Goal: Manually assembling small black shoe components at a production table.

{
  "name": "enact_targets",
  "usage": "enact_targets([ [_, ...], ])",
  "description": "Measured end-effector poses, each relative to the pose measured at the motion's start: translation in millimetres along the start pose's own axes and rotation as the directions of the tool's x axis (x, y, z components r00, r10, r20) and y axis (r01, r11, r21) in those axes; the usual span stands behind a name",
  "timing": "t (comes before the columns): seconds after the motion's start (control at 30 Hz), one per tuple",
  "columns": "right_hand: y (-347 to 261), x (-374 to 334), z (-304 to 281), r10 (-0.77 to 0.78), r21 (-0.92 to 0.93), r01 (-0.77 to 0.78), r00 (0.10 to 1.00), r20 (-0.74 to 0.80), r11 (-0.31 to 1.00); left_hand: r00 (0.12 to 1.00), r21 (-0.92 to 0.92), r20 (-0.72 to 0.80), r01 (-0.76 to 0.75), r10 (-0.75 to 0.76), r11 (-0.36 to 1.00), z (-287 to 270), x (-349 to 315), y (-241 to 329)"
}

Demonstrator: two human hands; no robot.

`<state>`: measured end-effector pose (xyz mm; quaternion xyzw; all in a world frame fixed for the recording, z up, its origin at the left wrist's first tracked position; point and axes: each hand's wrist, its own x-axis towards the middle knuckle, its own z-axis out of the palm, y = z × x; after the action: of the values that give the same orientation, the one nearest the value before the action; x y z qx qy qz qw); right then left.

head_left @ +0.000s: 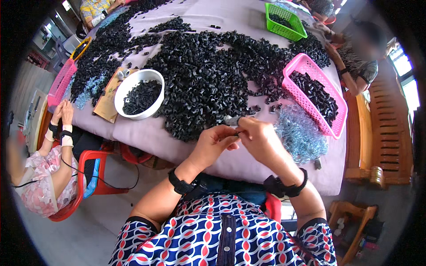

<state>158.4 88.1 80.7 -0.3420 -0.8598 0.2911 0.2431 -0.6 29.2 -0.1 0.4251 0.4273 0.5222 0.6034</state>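
Observation:
Above the near edge of the table, my left hand [212,145] and my right hand [262,138] meet fingertip to fingertip. Both pinch a small black plastic piece [238,133], mostly hidden by the fingers. A grey tip [231,120] shows just beyond my right index finger; whether it is worn or held I cannot tell. Right behind my hands spreads a large heap of black clip-like plastic pieces [199,80]. Beside my right hand lies a tangled pile of clear bluish small parts [298,135].
A pink basket [336,98] of black pieces stands on the right, a green basket [290,26] beyond it. At left are a white round tub [159,104] and cardboard [106,103]. Other people sit around the cloth-covered table [133,133]; one at left holds their hands together [63,113].

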Motion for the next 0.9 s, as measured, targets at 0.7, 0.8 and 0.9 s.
enact_targets([
  [0.7, -5.2, -32.0, 26.2, -0.122, -0.284, 0.064, 0.974, -0.19, 0.957, 0.996, -0.121, -0.081, -0.057, 0.047, 0.991, 13.7, -3.6, 6.7],
  [0.8, 3.4, -41.2, 31.8, -0.104, -0.38, 0.024, 0.976, -0.191, 0.925, 0.995, -0.167, -0.093, -0.051, 0.036, 0.985, 19.1, -6.8, 1.2],
  [0.9, -0.1, -48.2, 36.3, -0.099, -0.38, 0.017, 0.975, -0.197, 0.925, 0.995, -0.19, -0.081, -0.071, 0.057, 0.979, 22.5, -14.6, -2.2],
])
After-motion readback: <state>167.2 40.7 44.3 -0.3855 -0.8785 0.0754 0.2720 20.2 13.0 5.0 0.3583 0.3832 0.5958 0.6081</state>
